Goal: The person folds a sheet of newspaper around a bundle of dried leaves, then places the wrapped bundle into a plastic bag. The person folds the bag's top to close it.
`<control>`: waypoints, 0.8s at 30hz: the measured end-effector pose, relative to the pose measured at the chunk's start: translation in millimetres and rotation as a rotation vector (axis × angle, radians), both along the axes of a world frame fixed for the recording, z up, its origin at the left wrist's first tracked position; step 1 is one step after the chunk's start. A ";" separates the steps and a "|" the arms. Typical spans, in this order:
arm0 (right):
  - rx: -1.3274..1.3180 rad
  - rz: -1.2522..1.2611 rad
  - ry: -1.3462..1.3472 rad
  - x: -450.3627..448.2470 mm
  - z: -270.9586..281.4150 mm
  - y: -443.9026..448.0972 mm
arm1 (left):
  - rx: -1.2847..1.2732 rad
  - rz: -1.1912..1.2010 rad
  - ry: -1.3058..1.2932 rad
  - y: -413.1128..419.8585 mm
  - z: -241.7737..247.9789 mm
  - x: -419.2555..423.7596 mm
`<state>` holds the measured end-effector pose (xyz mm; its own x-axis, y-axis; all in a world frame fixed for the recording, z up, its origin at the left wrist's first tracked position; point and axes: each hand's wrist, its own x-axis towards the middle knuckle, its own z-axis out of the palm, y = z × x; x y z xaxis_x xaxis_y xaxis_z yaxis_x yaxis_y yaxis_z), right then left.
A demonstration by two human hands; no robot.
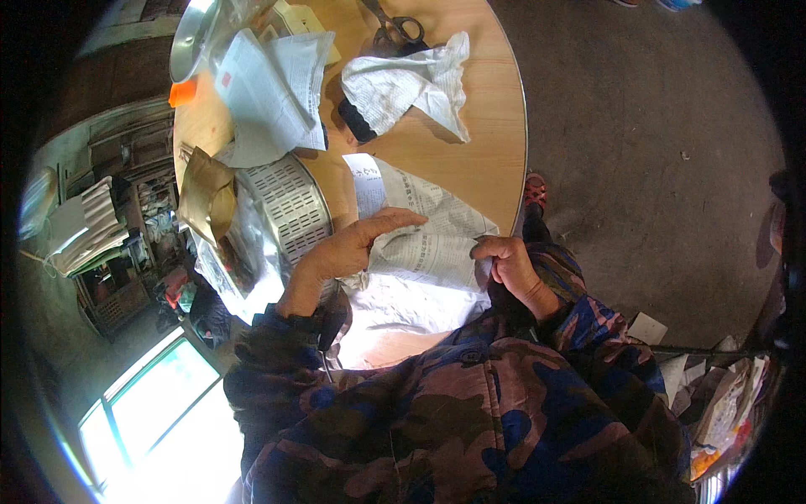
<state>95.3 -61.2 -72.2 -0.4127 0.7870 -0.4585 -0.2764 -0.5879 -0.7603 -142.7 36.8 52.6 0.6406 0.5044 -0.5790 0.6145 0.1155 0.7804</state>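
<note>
A sheet of printed newspaper (434,252), folded into a tapering, cone-like shape, spans both hands above the round wooden table. My left hand (349,246) holds its left side, thumb lying across the paper. At the narrow right end, my right hand (513,268) pinches the sheet between thumb and curled fingers. A smaller white printed slip (365,183) shows at the cone's upper left edge. Beneath the newspaper, a crumpled white sheet (403,302) lies in bright light; its material is hard to tell.
Left of my hands stand a perforated metal basket (293,201), a gold foil pouch (208,192) and clear plastic. Beyond lie folded printed papers (264,101), a paper towel (409,75) over a black object, and black-handled scissors (397,28). The table edge (524,126) curves on the right.
</note>
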 end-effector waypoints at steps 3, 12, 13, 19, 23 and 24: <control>0.076 -0.030 0.004 -0.5 -0.1 -0.5 | 0.003 -0.051 0.074 -1.1 1.2 0.9; -0.050 -0.059 0.040 -0.9 2.2 -1.4 | -0.065 -0.059 -0.014 -1.7 0.6 7.7; -0.049 -0.058 0.029 -1.0 2.6 -1.2 | -0.028 -0.024 -0.078 -3.1 2.4 10.3; -0.127 -0.058 0.057 -0.5 5.6 0.3 | 0.192 -0.139 0.023 -13.8 16.4 29.9; -0.101 -0.062 0.067 -0.6 4.9 -0.3 | 0.173 -0.121 0.002 -10.8 13.1 30.1; -0.102 -0.064 0.077 -0.6 4.0 -0.5 | 0.188 -0.103 -0.018 -10.7 9.6 29.7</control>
<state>94.7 -61.7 -68.2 -0.4004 0.7637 -0.5065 -0.3712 -0.6405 -0.6723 -112.9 26.1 62.2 0.7035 0.5340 -0.4690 0.6015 -0.0958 0.7931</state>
